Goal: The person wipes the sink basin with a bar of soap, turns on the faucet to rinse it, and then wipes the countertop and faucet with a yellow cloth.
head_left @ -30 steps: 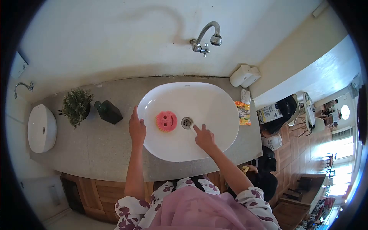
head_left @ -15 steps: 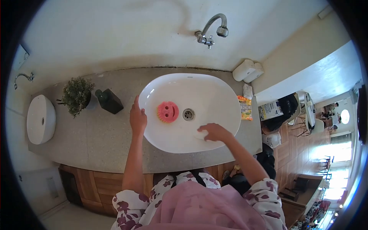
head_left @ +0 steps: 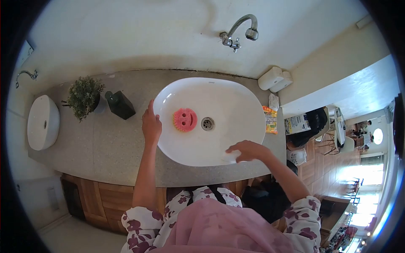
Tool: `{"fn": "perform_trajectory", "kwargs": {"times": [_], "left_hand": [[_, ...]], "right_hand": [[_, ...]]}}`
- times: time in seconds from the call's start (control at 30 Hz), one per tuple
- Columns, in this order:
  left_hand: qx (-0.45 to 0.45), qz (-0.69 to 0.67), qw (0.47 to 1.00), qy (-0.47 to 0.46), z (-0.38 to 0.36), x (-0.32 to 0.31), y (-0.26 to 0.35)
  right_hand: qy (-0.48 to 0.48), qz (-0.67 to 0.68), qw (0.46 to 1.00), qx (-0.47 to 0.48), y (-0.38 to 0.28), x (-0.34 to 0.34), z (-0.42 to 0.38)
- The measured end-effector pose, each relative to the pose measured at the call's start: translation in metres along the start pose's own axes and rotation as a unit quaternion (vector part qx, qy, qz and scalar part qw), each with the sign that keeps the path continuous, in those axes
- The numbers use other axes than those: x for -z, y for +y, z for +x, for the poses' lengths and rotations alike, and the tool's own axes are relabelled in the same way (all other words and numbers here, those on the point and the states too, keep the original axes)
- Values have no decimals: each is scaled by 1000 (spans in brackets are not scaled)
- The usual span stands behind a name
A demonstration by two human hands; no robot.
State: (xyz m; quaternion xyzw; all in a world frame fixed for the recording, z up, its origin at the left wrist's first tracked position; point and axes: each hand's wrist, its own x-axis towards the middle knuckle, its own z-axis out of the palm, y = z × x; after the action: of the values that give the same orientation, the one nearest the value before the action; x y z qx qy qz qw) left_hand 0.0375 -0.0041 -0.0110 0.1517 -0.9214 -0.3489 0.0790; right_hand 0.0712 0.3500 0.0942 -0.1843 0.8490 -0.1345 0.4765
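Observation:
An oval white basin [head_left: 219,97] sits on the grey counter. Inside it, left of the metal drain [head_left: 207,123], lies a round pink smiley-face sponge [head_left: 184,119] with yellowish edges. My left hand [head_left: 151,126] rests against the basin's left outer rim, fingers pointing up along it, and grips nothing that I can see. Over the lower right inside of the basin is my right hand [head_left: 247,151], its fingers bent round something whitish, too faint against the white basin to make out.
A chrome faucet [head_left: 240,33] juts from the wall. Left of the basin stand a dark green bottle [head_left: 120,104] and a potted plant [head_left: 85,98]. A yellow packet [head_left: 271,121] and white containers [head_left: 272,79] are at the right. Another white basin [head_left: 44,122] is far left.
My right hand has moved right across the basin's lower inside, towards its right rim. My left hand stays at the left rim. The view has shifted slightly.

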Motion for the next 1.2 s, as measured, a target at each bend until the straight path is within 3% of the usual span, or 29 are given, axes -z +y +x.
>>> {"fn": "perform_trajectory", "kwargs": {"times": [0.13, 0.2, 0.33, 0.43, 0.5, 0.57, 0.63, 0.77, 0.83, 0.93, 1.07, 1.2], "left_hand": [[-1, 0, 1000, 12, -2, -1, -1], [-8, 11, 1000, 12, -1, -1, 0], [-18, 10, 1000, 21, 0, -5, -3], [-20, 12, 999, 23, -1, -4, -5], [-22, 19, 999, 28, -2, -4, -4], [-16, 23, 999, 23, -1, -2, 0], [-8, 30, 999, 19, -2, -2, 1], [-7, 11, 1000, 7, -2, 2, 4], [7, -1, 1000, -3, -2, 3, 5], [0, 10, 1000, 1, -2, 0, 2], [-3, 20, 1000, 7, -1, -1, 1], [-4, 26, 1000, 6, -2, 1, 3]], "right_hand": [[-28, -61, 998, 13, -2, 8, 17], [8, 2, 1000, 27, -6, 4, 41], [28, -6, 998, 52, 6, 0, 27], [-42, -9, 998, 46, 16, 14, 10], [-96, 9, 995, -8, 12, 24, 7], [-81, -27, 996, 7, 1, 17, 30], [-36, 60, 995, 65, -7, 5, 61], [-54, 81, 995, 21, -14, 12, 41], [-72, 27, 992, 104, 10, 19, 18], [-106, 85, 989, 54, 26, 21, 9], [-57, 8, 995, 86, -15, 14, 37], [-85, 65, 993, 57, 1, 10, 31]]}}
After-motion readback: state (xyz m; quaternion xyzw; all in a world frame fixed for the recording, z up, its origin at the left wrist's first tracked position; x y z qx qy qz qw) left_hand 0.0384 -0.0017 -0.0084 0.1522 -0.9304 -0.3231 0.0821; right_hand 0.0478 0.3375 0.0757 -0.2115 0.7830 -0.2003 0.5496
